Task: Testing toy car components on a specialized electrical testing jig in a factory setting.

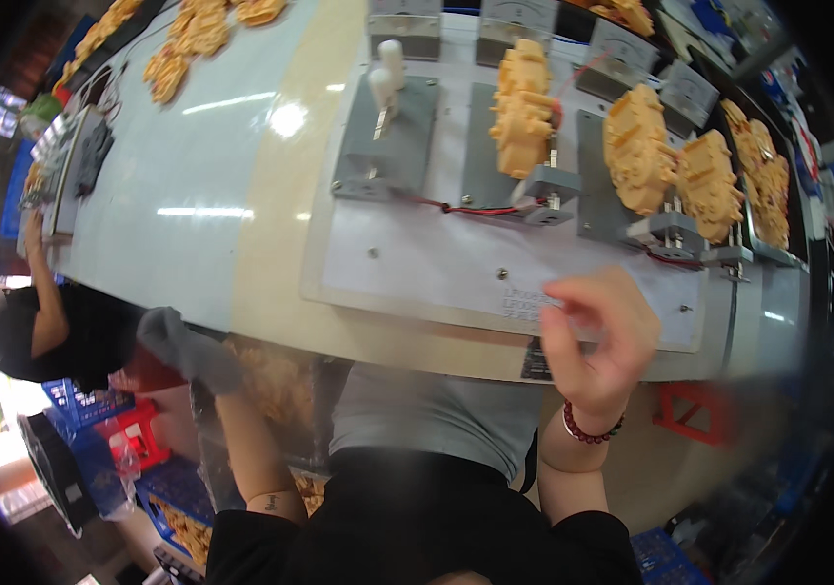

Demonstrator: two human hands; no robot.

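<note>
My right hand (604, 336), bare and with a bead bracelet (591, 425) at the wrist, hovers over the front edge of a white board (417, 268). Its fingers curl toward the thumb, with nothing visible between them. My left hand (188, 351) wears a grey glove and is blurred by motion; its fingers cannot be made out. It is left of the board, beside the table's front edge. On the board, tan moulded parts (522, 109) stand on grey fixtures with small metal clamps and red and black wires. The leftmost grey fixture (378, 146) bears a white-handled clamp and no tan part.
Dial meters (517, 19) line the back of the board. More tan parts (198, 34) lie at the far left of the table. A clear bag of tan parts (276, 390) sits below my left hand. Another person's arm (46, 302) reaches in at the left. A red stool (690, 411) is at right.
</note>
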